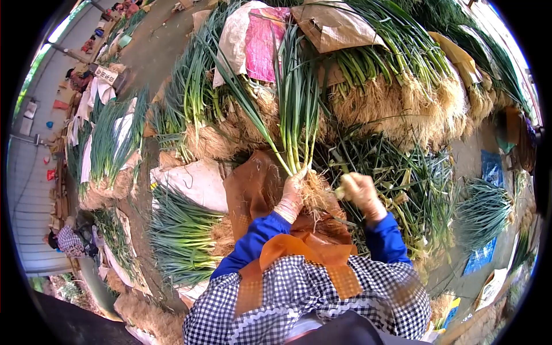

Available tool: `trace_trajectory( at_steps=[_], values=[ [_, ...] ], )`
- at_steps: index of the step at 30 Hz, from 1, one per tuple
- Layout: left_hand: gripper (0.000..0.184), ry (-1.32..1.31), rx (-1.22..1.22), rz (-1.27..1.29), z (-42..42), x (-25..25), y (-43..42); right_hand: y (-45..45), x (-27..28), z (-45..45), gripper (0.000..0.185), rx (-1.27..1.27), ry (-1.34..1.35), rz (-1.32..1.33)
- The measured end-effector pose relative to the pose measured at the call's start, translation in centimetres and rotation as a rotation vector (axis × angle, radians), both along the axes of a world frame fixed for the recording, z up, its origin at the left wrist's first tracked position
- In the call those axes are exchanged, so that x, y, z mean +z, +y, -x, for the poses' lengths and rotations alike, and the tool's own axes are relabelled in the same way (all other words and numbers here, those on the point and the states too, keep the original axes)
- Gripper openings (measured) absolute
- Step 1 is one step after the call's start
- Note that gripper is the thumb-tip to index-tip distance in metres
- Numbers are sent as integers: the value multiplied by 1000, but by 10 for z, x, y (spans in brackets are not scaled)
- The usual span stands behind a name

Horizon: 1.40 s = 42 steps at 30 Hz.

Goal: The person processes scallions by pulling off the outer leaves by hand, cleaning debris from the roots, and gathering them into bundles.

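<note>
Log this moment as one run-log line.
Left hand: gripping green onions near roots | Right hand: curled beside roots, grasp unclear | Onion pile: lower left

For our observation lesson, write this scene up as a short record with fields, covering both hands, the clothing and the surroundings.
Left hand: gripping green stalks near their roots
Right hand: fingers curled, beside those roots; contents unclear
Clothing: blue sleeves, checked garment
Left side: stalk pile, roots toward the person
Right side: loose leaves
Ahead: rooted bundles, partly under sacking
</note>
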<state>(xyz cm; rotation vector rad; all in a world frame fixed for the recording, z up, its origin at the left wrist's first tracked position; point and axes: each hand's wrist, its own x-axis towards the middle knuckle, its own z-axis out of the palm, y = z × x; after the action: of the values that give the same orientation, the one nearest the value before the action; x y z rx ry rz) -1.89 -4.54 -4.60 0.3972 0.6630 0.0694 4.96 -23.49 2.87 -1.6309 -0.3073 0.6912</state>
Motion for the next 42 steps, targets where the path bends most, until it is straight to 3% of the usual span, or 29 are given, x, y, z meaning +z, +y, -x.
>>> trace_trajectory(
  at_steps=[2, 3, 4, 5, 6, 7, 8, 10, 13, 16, 17, 18, 20, 21, 22, 24, 25, 26, 28, 29, 30, 31, 32, 33, 34, 36, 38, 40, 42],
  values=[
    [17, -84, -78, 175, 4, 5, 1, -18, -44, -35, 24, 98, -295, 662],
    [17, -131, -108, 251, 6, 6, 0, -23, -86, -47, 24, 175, -705, 876],
    [17, -187, -138, 320, 3, 9, 0, -6, -87, -52, 28, 125, -678, 683],
    [17, -166, -122, 296, 1, 10, -1, 14, -102, -63, 31, 160, -391, 295],
    [17, -158, -112, 295, 5, 9, -3, 41, -74, -63, 31, 131, 55, -7],
    [17, -175, -142, 335, 9, 7, -1, 65, -76, -61, 34, 98, 246, -244],
    [17, -211, -175, 369, 4, 8, 2, 87, -102, -65, 33, 70, 272, -367],
    [18, -173, -88, 334, 4, 12, 0, 115, -74, -43, 36, 26, -92, -599],
    [16, -120, -78, 295, 8, 5, 3, 125, -83, -39, 30, -83, 274, -565],
    [21, -15, -44, 265, 7, 5, 2, 121, -63, -29, 22, -115, 360, -568],
    [13, 15, -12, 252, 6, 7, 0, 123, -91, -36, 21, 14, 450, -563],
    [13, 17, -18, 254, 6, 9, -4, 121, -79, -30, 29, -41, 453, -576],
    [13, 15, 63, 115, 5, 15, -8, 119, -103, -28, 29, -251, -83, -87],
    [13, 15, 44, 100, 5, 12, -8, 113, -95, -23, 27, -317, -181, 48],
    [13, 13, 43, 105, 4, 2, -7, 108, -94, -21, 24, -366, -246, 120],
    [15, -7, 6, 71, 5, -18, -6, 88, -82, -9, 25, -460, -634, 106],
    [15, -16, 11, 92, 4, -20, -7, 78, -52, -2, 28, -422, -1026, 228],
    [15, -12, 10, 98, 0, -16, -9, 72, -56, 4, 28, -403, -893, 200],
    [15, 64, 66, 201, -4, 2, -17, 64, -46, 15, 28, -301, -1022, 281],
    [12, 67, 91, 139, -3, 14, -19, 46, -67, 18, 23, -154, -918, 332],
    [13, -59, 11, 139, -1, -14, -6, 29, -85, 21, 21, -11, -813, 389],
    [14, -47, 56, 118, -2, -8, 0, 20, -87, 21, 22, 177, -722, 789],
    [14, -38, 107, 103, -2, 3, 4, -11, -136, 14, 31, 483, -674, 939],
    [16, -65, 81, 96, -1, 17, 7, -34, -153, 8, 39, 625, -498, 1004],
    [18, -74, -9, 167, 0, 15, 14, -51, -125, 1, 49, 989, -384, 1218],
    [22, -49, -81, 192, -1, 15, 13, -33, -135, -21, 49, 797, -383, 1019],
    [23, -46, -221, 116, 4, 16, 12, 11, -73, -23, 45, 48, 57, 68],
    [25, -60, -343, 19, 4, 19, 14, 60, -41, -40, 37, 1, 317, -260],
    [14, 18, -378, -33, 6, 21, 18, 93, -15, -46, 36, 132, -469, 58]
  ],
)
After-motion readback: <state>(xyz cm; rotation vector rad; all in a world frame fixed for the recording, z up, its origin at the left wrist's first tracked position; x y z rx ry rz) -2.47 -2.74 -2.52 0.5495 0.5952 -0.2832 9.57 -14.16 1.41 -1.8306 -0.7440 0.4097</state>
